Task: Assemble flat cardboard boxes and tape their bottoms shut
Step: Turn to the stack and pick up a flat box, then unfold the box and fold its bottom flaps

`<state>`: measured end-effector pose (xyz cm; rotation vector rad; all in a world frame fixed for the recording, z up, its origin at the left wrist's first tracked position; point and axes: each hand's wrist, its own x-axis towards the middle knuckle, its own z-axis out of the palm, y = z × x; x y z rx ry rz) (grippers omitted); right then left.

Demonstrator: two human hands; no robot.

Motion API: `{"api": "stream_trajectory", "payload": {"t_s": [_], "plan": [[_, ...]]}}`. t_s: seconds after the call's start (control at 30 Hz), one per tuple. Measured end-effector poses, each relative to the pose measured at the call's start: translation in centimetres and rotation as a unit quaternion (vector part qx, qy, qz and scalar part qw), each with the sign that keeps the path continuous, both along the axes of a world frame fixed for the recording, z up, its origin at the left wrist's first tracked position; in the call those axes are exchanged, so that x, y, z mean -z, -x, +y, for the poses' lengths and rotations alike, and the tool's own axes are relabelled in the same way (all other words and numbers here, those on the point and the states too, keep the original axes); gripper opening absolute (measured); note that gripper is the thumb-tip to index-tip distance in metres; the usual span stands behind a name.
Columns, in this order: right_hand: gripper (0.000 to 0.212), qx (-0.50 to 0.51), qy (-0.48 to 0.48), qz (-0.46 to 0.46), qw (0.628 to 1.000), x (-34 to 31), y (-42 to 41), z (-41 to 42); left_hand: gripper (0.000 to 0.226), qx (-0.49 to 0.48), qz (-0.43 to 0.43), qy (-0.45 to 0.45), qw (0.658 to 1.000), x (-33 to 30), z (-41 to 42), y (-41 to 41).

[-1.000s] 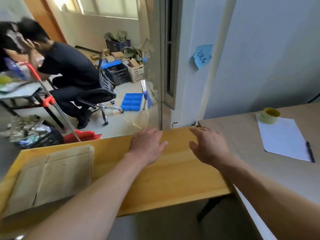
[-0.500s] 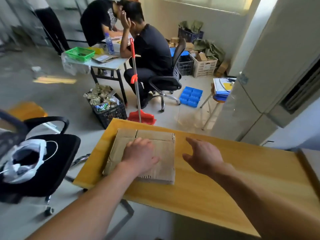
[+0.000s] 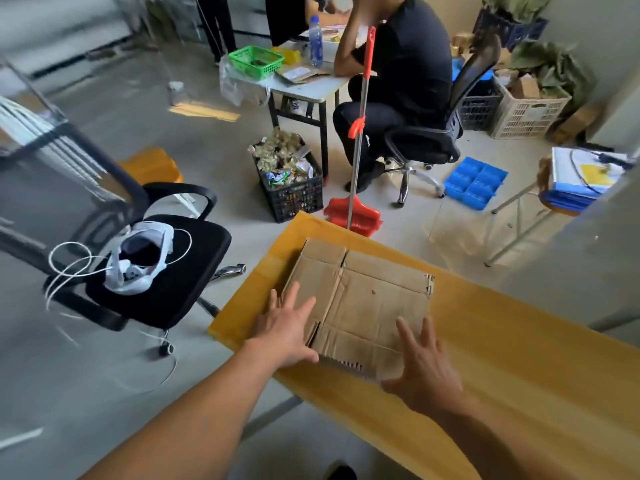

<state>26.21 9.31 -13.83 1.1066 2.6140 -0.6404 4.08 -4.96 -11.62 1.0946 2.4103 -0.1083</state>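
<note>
Cardboard (image 3: 367,299), a stack of flattened boxes, lay flat on the left end of the yellow table (image 3: 502,368), its flaps and creases facing up and its corrugated edge showing along the near side. The left hand (image 3: 287,327) rested at the stack's left edge with fingers straight and spread, the fingertips lying on the top sheet and the thumb at the near left corner. The right hand (image 3: 422,368) lay at the near right corner, fingers also straight and fanned over the top sheet, the thumb reaching toward the near edge. Neither hand curled round anything; both were released and flat.

Left of the table stood a black chair (image 3: 166,271) with a white headset (image 3: 138,258) and its cord on the seat. Beyond the table's far edge a red dustpan (image 3: 353,216) with a long handle stood upright on the floor, and beside it a black crate (image 3: 291,188) was filled with wrappers. Farther back a person in black (image 3: 405,64) sat on an office chair at a small grey desk (image 3: 304,84) that carried a green basket (image 3: 256,60) and a bottle (image 3: 315,39). A blue tray (image 3: 476,181) lay on the floor to the right.
</note>
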Motion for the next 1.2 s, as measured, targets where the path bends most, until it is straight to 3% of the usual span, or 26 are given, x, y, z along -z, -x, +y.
{"api": "stream_trajectory", "payload": {"t_s": [0.17, 0.4, 0.7, 0.87, 0.97, 1.07, 1.13, 1.2], "plan": [[0.112, -0.013, -0.008, 0.005, 1.000, 2.1, 0.3, -0.9, 0.122, -0.021, -0.038, 0.031, 0.999, 4.0, 0.1, 0.8], [0.094, 0.001, -0.011, 0.019, 1.000, 2.1, -0.1, -0.7, 0.125, -0.054, 0.022, 0.032, 0.998, 5.9, -0.8, 0.5], [0.107, 0.013, -0.002, 0.017, 1.000, 2.2, -0.3, -0.3, 0.106, -0.044, 0.048, -0.038, 0.997, 4.6, -1.2, 0.5], [0.089, 0.047, 0.039, 0.096, 0.994, -0.6, -1.5, 0.4, 0.081, -0.008, 0.063, -0.181, 0.981, -0.2, -1.2, 1.4], [0.049, 0.069, 0.017, 0.262, 0.963, -3.7, -2.1, 1.1, 0.047, -0.008, 0.068, -0.309, 0.948, -4.9, 0.6, 1.5], [0.025, 0.115, -0.027, 0.383, 0.916, -8.9, -2.3, 3.1, 0.024, -0.027, 0.052, -0.359, 0.931, -10.7, 4.6, 0.4], [0.017, 0.160, -0.026, 0.410, 0.898, -13.3, -2.8, 5.2, 0.008, -0.035, 0.017, -0.381, 0.924, -14.8, 7.5, -0.8], [0.016, 0.201, -0.053, 0.393, 0.896, -17.8, -4.5, 7.6, 0.010, -0.029, -0.021, -0.401, 0.915, -18.3, 10.3, -2.4]]}}
